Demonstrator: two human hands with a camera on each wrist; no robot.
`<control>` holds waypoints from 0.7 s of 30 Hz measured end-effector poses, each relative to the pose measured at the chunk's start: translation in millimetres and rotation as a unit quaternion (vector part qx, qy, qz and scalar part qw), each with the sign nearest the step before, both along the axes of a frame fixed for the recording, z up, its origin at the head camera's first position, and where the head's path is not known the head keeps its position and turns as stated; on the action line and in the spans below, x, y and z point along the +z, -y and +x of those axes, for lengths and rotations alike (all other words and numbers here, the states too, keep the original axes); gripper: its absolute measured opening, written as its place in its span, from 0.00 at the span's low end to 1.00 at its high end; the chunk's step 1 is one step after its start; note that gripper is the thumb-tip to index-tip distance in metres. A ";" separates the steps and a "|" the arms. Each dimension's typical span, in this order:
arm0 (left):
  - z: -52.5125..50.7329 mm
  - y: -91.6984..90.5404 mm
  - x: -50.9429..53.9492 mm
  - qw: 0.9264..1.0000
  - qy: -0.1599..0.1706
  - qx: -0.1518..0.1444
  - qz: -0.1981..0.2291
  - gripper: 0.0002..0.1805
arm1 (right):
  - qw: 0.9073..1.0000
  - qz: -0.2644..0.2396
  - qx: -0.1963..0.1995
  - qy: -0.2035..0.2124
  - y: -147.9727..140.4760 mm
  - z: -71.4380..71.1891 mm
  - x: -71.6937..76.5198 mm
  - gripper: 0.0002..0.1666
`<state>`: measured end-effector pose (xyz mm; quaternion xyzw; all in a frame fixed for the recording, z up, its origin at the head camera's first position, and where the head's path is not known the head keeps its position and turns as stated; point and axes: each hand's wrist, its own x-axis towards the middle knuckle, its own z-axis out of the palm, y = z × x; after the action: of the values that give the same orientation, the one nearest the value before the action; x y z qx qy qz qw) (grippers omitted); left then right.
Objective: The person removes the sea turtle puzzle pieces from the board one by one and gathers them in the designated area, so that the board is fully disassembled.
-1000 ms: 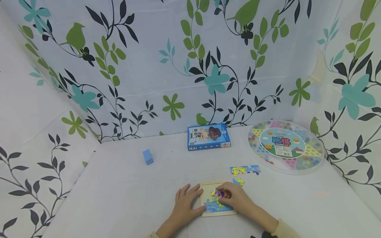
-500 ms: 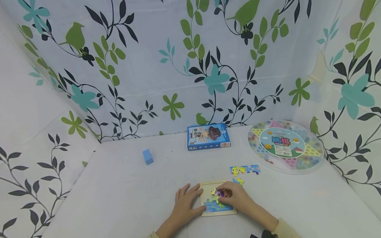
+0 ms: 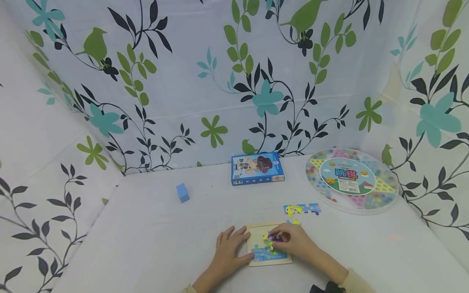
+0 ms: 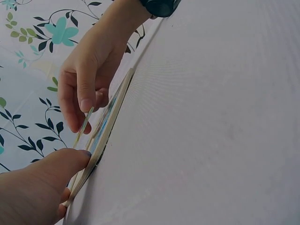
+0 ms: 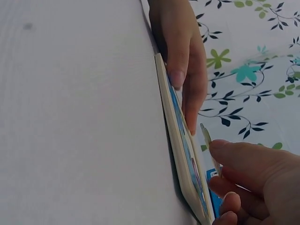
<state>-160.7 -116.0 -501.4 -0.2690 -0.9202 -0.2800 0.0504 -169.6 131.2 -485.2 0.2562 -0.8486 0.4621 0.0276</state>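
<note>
A square wooden puzzle tray (image 3: pixel 256 232) lies in front of me, with blue pieces (image 3: pixel 261 254) fitted along its near side. My left hand (image 3: pixel 231 249) rests at the tray's left edge, fingers spread, its thumb touching the rim. Between thumb and fingers my right hand (image 3: pixel 297 241) pinches a yellow, green and purple puzzle piece (image 3: pixel 267 241) over the tray. Both wrist views show this piece (image 4: pixel 84 125) tilted and raised above the tray; its printed face is hidden there. More puzzle pieces (image 3: pixel 302 209) lie on the table beyond the tray, one partly hidden by my right hand.
A blue game box (image 3: pixel 257 168) lies at the back of the table. To its right is a round Chinese checkers set (image 3: pixel 351 181) under a clear lid. A small blue block (image 3: pixel 182 193) sits back left. Patterned cloth (image 3: pixel 176 101) encloses the table's back and sides.
My right hand has shifted slightly right with the puzzle piece, which has turned a little. The left hand and the tray stay in place.
</note>
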 end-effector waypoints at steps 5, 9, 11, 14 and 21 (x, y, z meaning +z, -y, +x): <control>-0.2 -1.1 1.6 1.000 0.006 0.003 -0.006 0.31 | 1.000 -0.003 -0.001 -0.014 -6.7 -2.2 1.3 0.11; 0.1 -0.9 1.2 1.000 0.006 0.005 -0.010 0.32 | 1.000 0.000 -0.008 -0.030 -11.9 -3.9 2.1 0.10; 0.2 -0.8 1.2 1.000 0.003 0.005 -0.010 0.31 | 0.999 0.000 -0.012 -0.043 -14.7 -5.3 2.4 0.10; 0.2 -0.9 1.7 1.000 -0.001 0.006 -0.011 0.31 | 0.998 -0.003 -0.015 -0.061 -20.0 -7.5 2.1 0.10; 1.0 -0.9 2.5 1.000 -0.003 0.004 -0.006 0.31 | 0.996 -0.004 -0.024 -0.089 -36.0 -12.0 0.8 0.14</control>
<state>-159.7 -115.1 -498.9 -0.2666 -0.9226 -0.2739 0.0524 -181.6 167.1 -484.4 0.2757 -0.8468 0.4402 0.1149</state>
